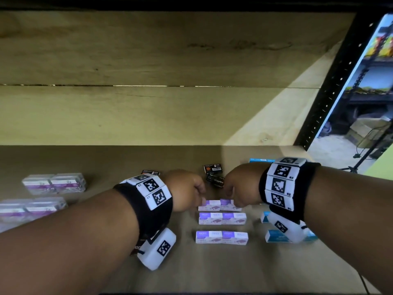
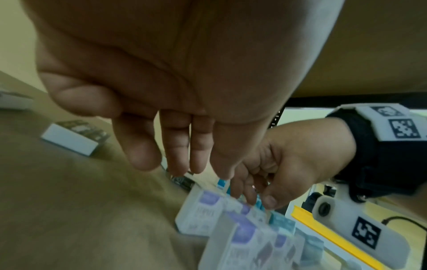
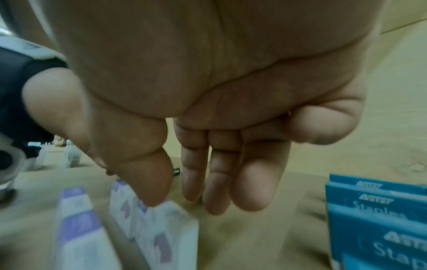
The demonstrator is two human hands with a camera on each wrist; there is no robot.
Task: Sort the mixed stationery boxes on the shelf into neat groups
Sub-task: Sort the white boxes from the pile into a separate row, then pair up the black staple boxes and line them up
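We rest both relaxed hands, left hand (image 1: 187, 189) and right hand (image 1: 240, 184), fingers loose, holding nothing, over rearmost purple-white boxes (image 1: 220, 205) mid-shelf (image 1: 106, 162).

I see a wooden shelf (image 1: 106, 162) carrying purple-white boxes (image 1: 222, 218) in three rows at centre. Clear purple-label boxes (image 1: 54, 183) sit left, blue boxes (image 1: 276, 236) right, black boxes (image 1: 212, 168) further back.
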